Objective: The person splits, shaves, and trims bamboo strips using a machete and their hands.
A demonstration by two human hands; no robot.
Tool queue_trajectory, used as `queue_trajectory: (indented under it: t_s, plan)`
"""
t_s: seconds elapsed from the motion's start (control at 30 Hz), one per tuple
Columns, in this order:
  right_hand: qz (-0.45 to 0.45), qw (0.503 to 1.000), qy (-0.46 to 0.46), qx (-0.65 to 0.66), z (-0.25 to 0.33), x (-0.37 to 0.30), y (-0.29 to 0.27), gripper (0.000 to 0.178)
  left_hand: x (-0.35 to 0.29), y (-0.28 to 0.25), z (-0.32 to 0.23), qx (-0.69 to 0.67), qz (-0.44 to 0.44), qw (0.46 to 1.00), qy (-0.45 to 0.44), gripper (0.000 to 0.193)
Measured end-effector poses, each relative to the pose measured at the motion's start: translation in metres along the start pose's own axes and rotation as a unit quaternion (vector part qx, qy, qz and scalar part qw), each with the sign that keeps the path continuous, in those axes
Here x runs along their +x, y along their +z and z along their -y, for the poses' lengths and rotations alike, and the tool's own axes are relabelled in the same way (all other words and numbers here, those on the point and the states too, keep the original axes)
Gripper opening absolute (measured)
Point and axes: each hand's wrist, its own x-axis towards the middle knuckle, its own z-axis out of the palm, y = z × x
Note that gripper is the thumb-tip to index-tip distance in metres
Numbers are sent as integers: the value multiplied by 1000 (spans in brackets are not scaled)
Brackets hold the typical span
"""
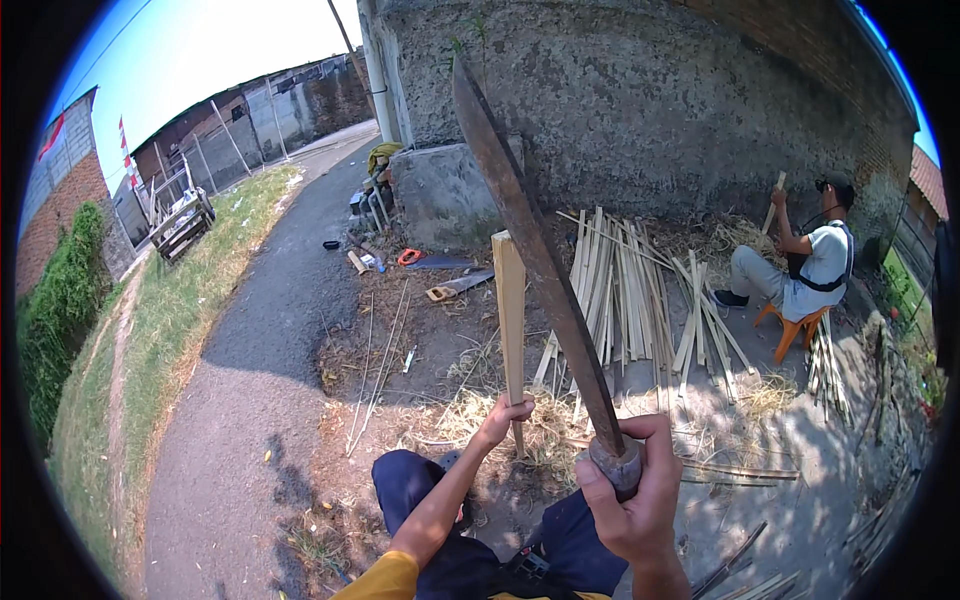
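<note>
My right hand (635, 495) grips the handle of a machete (540, 250), raised with its long, dark, worn blade pointing up and to the left. Lower down and to the left, my left hand (505, 418) is closed around a pale bamboo strip (511, 310). The strip stands nearly upright, its lower end just above or among the shavings; which of these I cannot tell. In this view the blade passes just right of the strip's top. Beneath my left hand spreads a heap of curly shavings (545, 440).
Many split bamboo strips (625, 290) lean and lie before the concrete wall (640, 120). Two handsaws (460, 284) lie on the ground at the left. To the right, a person (815, 260) sits on an orange stool (790, 330), holding a strip. A cart (182, 222) stands beyond the paved path.
</note>
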Motion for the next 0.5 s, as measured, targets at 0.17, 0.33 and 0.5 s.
queue_trajectory:
  t_s: [0.17,0.33,0.5]
  plan:
    - [-10,1000,-1,-25,6,1,-2,49,5,-1,7,2,4,1000,7,37]
    - [-32,975,-131,-178,24,14,-25,67,13,6,7,-7,-3,1000,15,40]
    - [32,957,37,-287,95,50,-58,51,19,9,-6,65,-44,997,10,43]
